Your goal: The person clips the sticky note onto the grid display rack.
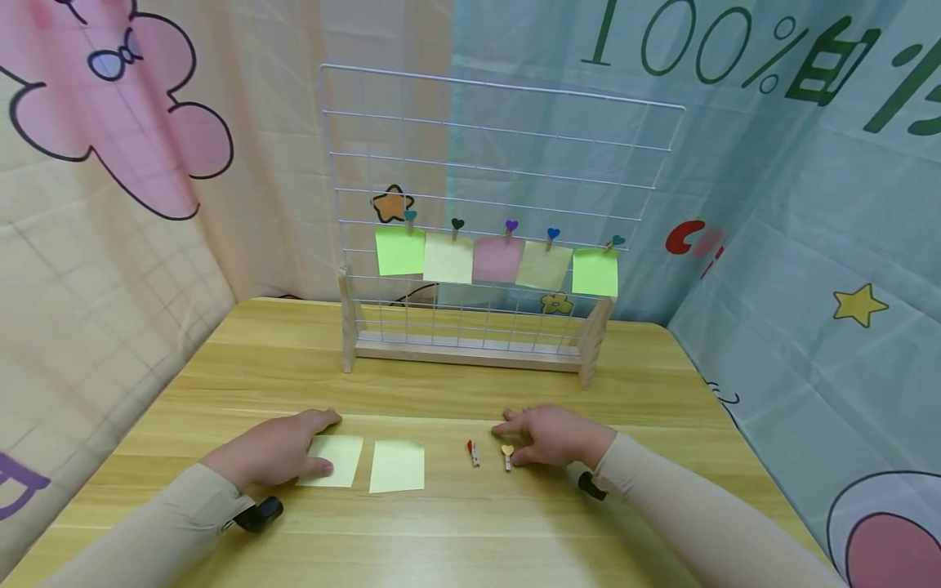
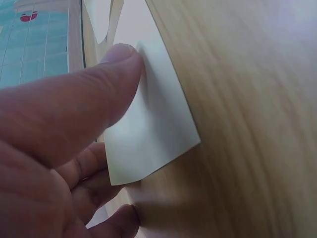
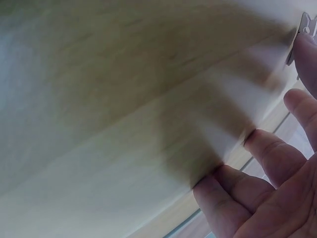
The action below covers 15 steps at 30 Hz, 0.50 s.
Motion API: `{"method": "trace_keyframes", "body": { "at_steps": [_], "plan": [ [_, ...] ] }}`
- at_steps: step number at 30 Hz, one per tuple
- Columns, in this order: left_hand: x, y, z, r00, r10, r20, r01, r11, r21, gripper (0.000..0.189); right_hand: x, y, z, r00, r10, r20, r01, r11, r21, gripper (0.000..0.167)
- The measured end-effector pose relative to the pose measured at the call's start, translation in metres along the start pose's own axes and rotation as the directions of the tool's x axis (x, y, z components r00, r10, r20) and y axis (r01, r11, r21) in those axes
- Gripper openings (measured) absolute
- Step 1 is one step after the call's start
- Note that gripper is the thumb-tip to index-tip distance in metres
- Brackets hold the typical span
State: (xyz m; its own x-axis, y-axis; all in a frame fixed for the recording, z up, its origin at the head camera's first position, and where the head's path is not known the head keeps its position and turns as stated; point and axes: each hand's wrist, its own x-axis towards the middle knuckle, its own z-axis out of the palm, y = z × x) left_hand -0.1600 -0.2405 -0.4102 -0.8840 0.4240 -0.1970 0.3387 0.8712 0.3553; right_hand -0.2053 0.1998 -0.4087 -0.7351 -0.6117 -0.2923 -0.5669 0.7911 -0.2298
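Observation:
My left hand (image 1: pixel 275 447) is at a pale yellow sticky note (image 1: pixel 345 461), its thumb on the paper's face. In the left wrist view the note (image 2: pixel 148 124) lies between the thumb and the curled fingers behind its edge. A second pale yellow sticky note (image 1: pixel 398 467) lies flat to the right. My right hand (image 1: pixel 551 434) rests with spread fingertips on the table, thumb beside a small clothespin with a yellow heart (image 1: pixel 507 457). The right wrist view shows this clothespin (image 3: pixel 303 34) right at the thumb. A red-topped clothespin (image 1: pixel 473 453) lies just left of it.
A white wire grid rack (image 1: pixel 507 173) on a wooden base (image 1: pixel 470 357) stands at the table's back. Several notes hang on it in a row, among them a pink note (image 1: pixel 497 260), under heart clothespins. Printed curtains (image 1: pixel 809 245) surround the wooden table (image 1: pixel 456 547).

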Motion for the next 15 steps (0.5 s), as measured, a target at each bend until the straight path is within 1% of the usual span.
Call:
{"method": "trace_keyframes", "body": {
  "at_steps": [5, 9, 15],
  "plan": [
    [0.0006, 0.0002, -0.0007, 1.000, -0.017, 0.009, 0.017, 1.000, -0.008, 0.079, -0.0007, 0.0005, 0.0004, 1.000, 0.004, -0.002, -0.004, 1.000, -0.010, 0.055],
    [0.0004, -0.0009, 0.0001, 0.999, -0.033, 0.015, 0.033, 0.999, -0.017, 0.079, -0.0012, 0.0010, 0.0005, 1.000, -0.008, -0.008, 0.008, 1.000, -0.024, 0.055],
    [-0.0005, -0.0006, 0.0004, 1.000, -0.023, 0.005, 0.023, 1.000, -0.016, 0.077, -0.0005, 0.0027, 0.0019, 0.999, -0.035, -0.017, 0.034, 0.999, -0.027, 0.052]
  ]
}}
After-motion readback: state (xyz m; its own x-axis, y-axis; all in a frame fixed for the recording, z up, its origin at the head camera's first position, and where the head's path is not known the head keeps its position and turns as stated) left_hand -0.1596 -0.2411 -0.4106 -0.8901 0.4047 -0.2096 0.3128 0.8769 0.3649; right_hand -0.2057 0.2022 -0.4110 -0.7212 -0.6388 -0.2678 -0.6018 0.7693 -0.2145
